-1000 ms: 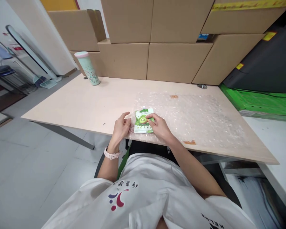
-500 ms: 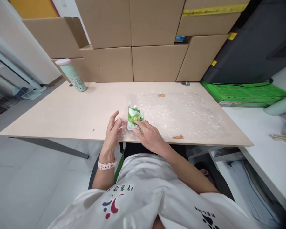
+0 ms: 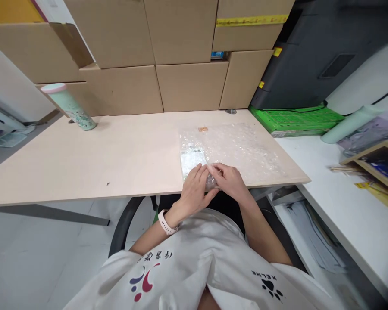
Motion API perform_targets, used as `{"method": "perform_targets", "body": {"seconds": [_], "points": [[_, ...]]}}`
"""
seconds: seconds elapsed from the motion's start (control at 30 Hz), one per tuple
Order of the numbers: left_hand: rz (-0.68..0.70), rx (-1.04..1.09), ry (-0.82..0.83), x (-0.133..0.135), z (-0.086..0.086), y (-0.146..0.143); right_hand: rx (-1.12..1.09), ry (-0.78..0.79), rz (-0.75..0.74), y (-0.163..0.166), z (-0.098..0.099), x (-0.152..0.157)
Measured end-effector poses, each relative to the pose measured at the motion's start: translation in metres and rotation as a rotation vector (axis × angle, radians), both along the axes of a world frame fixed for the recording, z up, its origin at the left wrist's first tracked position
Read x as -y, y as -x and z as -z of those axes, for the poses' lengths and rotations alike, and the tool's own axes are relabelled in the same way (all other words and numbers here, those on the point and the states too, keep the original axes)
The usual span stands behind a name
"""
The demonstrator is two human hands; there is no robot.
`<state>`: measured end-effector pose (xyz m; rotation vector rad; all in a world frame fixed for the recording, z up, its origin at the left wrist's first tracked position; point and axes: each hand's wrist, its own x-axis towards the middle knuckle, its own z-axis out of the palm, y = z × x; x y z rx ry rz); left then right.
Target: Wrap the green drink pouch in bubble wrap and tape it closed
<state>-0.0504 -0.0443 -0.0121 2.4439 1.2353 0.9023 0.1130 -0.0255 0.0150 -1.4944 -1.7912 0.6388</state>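
Observation:
A sheet of clear bubble wrap lies on the light wooden desk. Its left edge is folded over a green pouch, which shows only dimly through the plastic. My left hand, with a pale watch at the wrist, rests flat on the near part of the fold, fingers stretched out. My right hand is beside it, fingertips pinching the wrap's near edge. Both hands are at the desk's front edge.
A mint green bottle with a pink lid stands at the back left. Cardboard boxes are stacked along the back. A green crate under a black case sits at the right, with a white table and clutter beyond.
The bubble wrap has been folded over the green pouch, which was uncovered before. Both hands moved to the near edge of the fold. The view swung to the right.

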Motion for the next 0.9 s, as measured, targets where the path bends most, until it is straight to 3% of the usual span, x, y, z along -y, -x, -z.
{"method": "perform_targets", "body": {"seconds": [0.07, 0.13, 0.23, 0.33, 0.47, 0.53, 0.6, 0.67, 0.8, 0.9], "points": [[0.005, -0.045, -0.019, -0.002, 0.006, -0.002, 0.099, -0.119, 0.126, -0.004, -0.002, 0.000], [0.010, -0.054, -0.018, -0.003, 0.007, -0.001, 0.081, -0.250, 0.154, -0.002, -0.002, 0.000], [0.053, 0.008, 0.058, -0.003, 0.000, 0.002, -0.026, -0.320, -0.061, 0.006, 0.000, 0.000], [0.075, 0.252, 0.234, 0.001, -0.012, 0.013, -0.036, -0.221, -0.186, 0.015, 0.007, 0.000], [-0.363, 0.865, 0.353, -0.002, -0.022, 0.037, 0.009, -0.139, -0.164, 0.019, 0.011, 0.002], [-0.447, 1.100, 0.566, -0.007, -0.027, 0.044, 0.008, -0.117, -0.145, 0.020, 0.009, 0.005], [-0.374, 1.265, 0.810, -0.009, -0.033, 0.042, -0.017, -0.085, -0.128, 0.020, 0.004, 0.008], [-0.280, 1.342, 0.871, -0.008, -0.040, 0.031, -0.064, -0.038, -0.125, 0.019, 0.001, 0.009], [-0.033, 1.179, 0.636, 0.000, -0.046, -0.009, -0.176, 0.002, -0.133, 0.003, 0.003, 0.004], [0.124, 1.027, 0.552, -0.001, -0.036, -0.046, -0.126, -0.058, -0.052, -0.023, 0.012, 0.001]]}}
